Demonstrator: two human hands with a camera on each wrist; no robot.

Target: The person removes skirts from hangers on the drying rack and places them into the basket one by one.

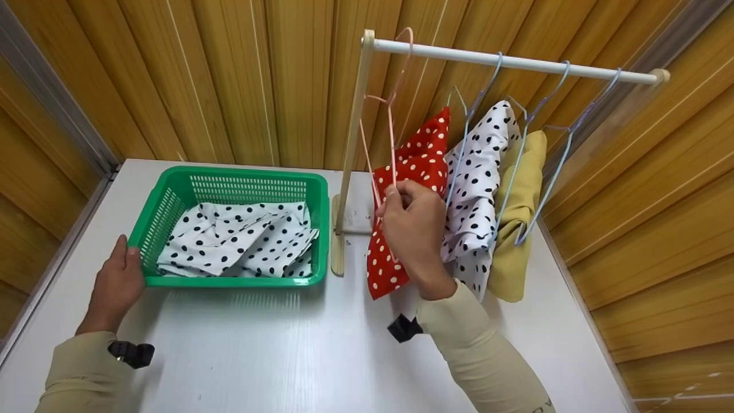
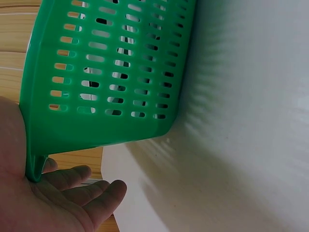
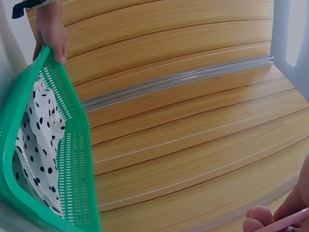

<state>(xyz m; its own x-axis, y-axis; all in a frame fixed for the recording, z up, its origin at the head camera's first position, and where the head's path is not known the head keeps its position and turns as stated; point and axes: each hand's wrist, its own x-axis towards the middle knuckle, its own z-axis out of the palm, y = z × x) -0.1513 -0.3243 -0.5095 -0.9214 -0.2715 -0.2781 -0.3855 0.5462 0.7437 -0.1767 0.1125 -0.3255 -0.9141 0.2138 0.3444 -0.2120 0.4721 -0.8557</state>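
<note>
Basket (image 1: 232, 282): solid green. Cloth in basket (image 1: 212, 244): wht w/ blk dots. Pink hanger (image 1: 392, 143): plain pink, no pattern. Red cloth (image 1: 421, 163): red bg, wht dots. Dotted cloth on rack (image 1: 480, 172): wht w/ blk dots, same as the basket one. Yellow cloth (image 1: 510, 272): plain mustard. Other 3 hangers (image 1: 569, 133): lt blue, purple-ish nr necks. Rack bar (image 1: 527, 63) wht, post (image 1: 355, 126) pale wood. Walls (image 1: 298, 86): orange-brn woodgrain, dk seams, thin wht streaks. Surface (image 1: 258, 355): wht. Sleeves (image 1: 487, 350): khaki. Wrist units (image 1: 135, 353): blk.
</note>
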